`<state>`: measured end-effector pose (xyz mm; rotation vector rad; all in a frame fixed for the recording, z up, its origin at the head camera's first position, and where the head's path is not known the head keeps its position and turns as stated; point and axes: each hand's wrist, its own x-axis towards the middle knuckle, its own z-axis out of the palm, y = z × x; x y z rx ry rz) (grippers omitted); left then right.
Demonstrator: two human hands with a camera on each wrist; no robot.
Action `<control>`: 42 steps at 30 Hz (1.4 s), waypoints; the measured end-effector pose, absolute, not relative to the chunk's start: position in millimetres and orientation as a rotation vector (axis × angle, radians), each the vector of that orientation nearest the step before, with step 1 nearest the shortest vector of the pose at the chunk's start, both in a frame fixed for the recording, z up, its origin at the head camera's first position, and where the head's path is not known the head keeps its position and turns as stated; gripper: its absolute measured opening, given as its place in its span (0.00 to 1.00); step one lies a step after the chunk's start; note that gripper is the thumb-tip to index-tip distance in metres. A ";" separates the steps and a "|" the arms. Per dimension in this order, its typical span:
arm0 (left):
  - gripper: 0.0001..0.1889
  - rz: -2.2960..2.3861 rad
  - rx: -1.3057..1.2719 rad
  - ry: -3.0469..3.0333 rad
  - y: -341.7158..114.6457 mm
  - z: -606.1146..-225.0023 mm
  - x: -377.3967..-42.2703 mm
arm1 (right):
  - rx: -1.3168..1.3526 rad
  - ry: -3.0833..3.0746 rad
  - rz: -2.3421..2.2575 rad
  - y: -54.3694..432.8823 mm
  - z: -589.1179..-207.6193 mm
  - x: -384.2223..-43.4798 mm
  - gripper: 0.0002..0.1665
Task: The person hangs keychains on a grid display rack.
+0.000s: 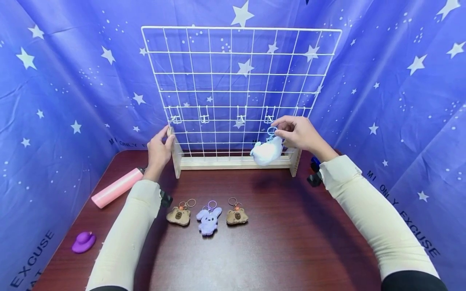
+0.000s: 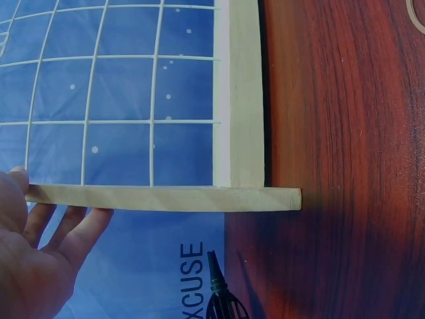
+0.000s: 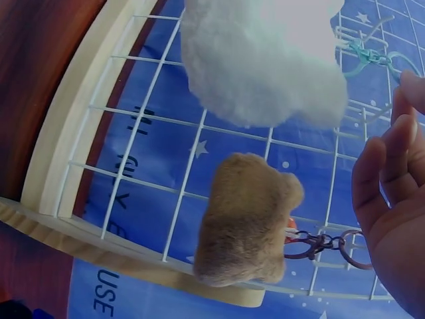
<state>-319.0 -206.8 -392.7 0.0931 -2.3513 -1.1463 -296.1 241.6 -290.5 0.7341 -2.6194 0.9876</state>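
My right hand (image 1: 300,131) pinches the light-blue ring (image 1: 272,130) of a white plush keychain (image 1: 267,152), just below a wire hook (image 1: 269,118) on the white grid rack (image 1: 240,28). The plush hangs in front of the grid's lower right. Beside it, the right wrist view has a brown plush keychain (image 3: 246,219) hanging by a dark ring; my hand hides this one in the head view. On the other side, my left hand (image 1: 159,150) grips the top of the rack's wooden side post (image 2: 166,198) between thumb and fingers.
In front of the rack lie two brown plush keychains (image 1: 178,216) (image 1: 237,217) with a lilac bunny keychain (image 1: 208,223) between them. A pink cylinder (image 1: 118,188) and a purple duck (image 1: 83,242) are at the left. Several more hooks (image 1: 204,118) line the grid.
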 end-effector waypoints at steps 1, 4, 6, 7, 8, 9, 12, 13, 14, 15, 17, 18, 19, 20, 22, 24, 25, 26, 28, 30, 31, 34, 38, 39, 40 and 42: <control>0.24 -1.145 0.094 -2.353 -207.0 -393.0 -319.2 | 0.723 -2.617 0.990 241.5 -289.4 -296.9 0.12; 0.24 -1.142 0.090 -2.352 -207.0 -393.2 -319.2 | 0.697 -2.610 0.981 240.4 -286.6 -299.3 0.13; 0.24 -1.139 0.087 -2.348 -206.8 -392.9 -319.0 | 0.684 -2.605 0.971 239.4 -284.8 -301.0 0.13; 0.24 -1.135 0.087 -2.349 -206.9 -392.9 -318.9 | 0.672 -2.605 0.972 238.8 -284.1 -301.6 0.13; 0.24 -1.135 0.083 -2.347 -206.8 -392.9 -318.8 | 0.657 -2.606 0.971 238.0 -283.6 -302.0 0.13; 0.24 -1.135 0.082 -2.347 -206.9 -392.9 -319.0 | 0.644 -2.608 0.974 237.1 -283.2 -302.4 0.13; 0.24 -1.137 0.081 -2.350 -206.8 -392.7 -318.8 | 0.606 -2.607 0.981 234.6 -283.1 -303.3 0.13; 0.24 -1.136 0.080 -2.350 -206.9 -392.7 -318.9 | 0.597 -2.603 0.984 233.6 -283.2 -303.7 0.13; 0.24 -1.137 0.080 -2.348 -206.9 -392.6 -319.0 | 0.592 -2.600 0.986 232.8 -283.5 -304.1 0.13; 0.24 -1.134 0.080 -2.347 -207.1 -392.5 -319.1 | 0.585 -2.595 0.983 231.9 -284.0 -304.5 0.14; 0.24 -1.131 0.070 -2.339 -207.0 -392.6 -319.4 | 0.569 -2.589 0.965 230.2 -285.2 -305.0 0.14; 0.24 -1.128 0.064 -2.334 -206.9 -392.7 -319.5 | 0.559 -2.588 0.958 229.4 -286.0 -305.4 0.14; 0.24 -1.125 0.059 -2.330 -206.8 -393.0 -319.7 | 0.548 -2.587 0.943 228.7 -287.0 -305.8 0.14; 0.24 -1.123 0.054 -2.327 -206.8 -393.2 -319.7 | 0.536 -2.589 0.931 227.9 -288.1 -306.3 0.14; 0.24 -1.125 0.045 -2.319 -206.6 -393.8 -319.8 | 0.515 -2.589 0.909 226.4 -290.1 -307.3 0.13; 0.24 -1.123 0.043 -2.318 -206.4 -394.0 -319.6 | 0.502 -2.584 0.903 225.0 -291.7 -308.5 0.13; 0.24 -1.125 0.044 -2.317 -206.5 -394.2 -319.5 | 0.496 -2.581 0.900 224.2 -292.3 -308.9 0.13; 0.24 -1.126 0.045 -2.317 -206.7 -394.4 -319.5 | 0.490 -2.578 0.900 223.3 -292.7 -309.2 0.13; 0.24 -1.126 0.047 -2.317 -206.9 -394.9 -319.6 | 0.478 -2.565 0.898 222.1 -293.6 -309.9 0.14; 0.24 -1.125 0.053 -2.318 -207.3 -395.5 -320.1 | 0.457 -2.556 0.912 221.3 -294.5 -310.3 0.15; 0.24 -1.124 0.055 -2.319 -207.4 -395.8 -320.4 | 0.445 -2.556 0.919 220.9 -294.7 -310.0 0.16; 0.24 -1.122 0.060 -2.324 -207.5 -395.2 -320.6 | 0.415 -2.555 0.948 220.5 -295.6 -309.2 0.18; 0.24 -1.118 0.062 -2.326 -207.4 -393.9 -320.2 | 0.399 -2.561 0.973 220.7 -296.8 -306.1 0.18; 0.24 -1.119 0.061 -2.325 -207.3 -393.7 -320.1 | 0.397 -2.560 0.975 220.9 -297.2 -305.1 0.18; 0.24 -1.120 0.060 -2.326 -207.2 -393.6 -320.0 | 0.396 -2.559 0.972 221.4 -297.7 -304.2 0.18; 0.24 -1.123 0.055 -2.324 -206.9 -393.4 -319.7 | 0.396 -2.557 0.965 222.5 -299.1 -302.2 0.18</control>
